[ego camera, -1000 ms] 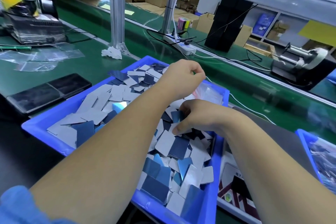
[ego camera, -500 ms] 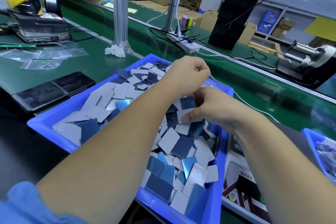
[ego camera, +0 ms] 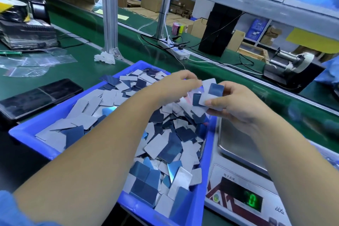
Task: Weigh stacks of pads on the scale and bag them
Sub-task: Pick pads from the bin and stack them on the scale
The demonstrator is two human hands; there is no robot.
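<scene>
1. I am seeing the blue bin [ego camera: 23, 130] sitting on the green bench, heaped with loose grey and blue pads [ego camera: 165, 145].
2. The scale [ego camera: 236, 185] is standing just beside the bin's right wall, reading 0.
3. The right hand [ego camera: 238, 106] is pinching a few pads [ego camera: 213, 91] above the bin's far right corner.
4. The left hand [ego camera: 176, 86] is curling its fingers at those pads; its grip is blurred, so I cannot tell.
</scene>
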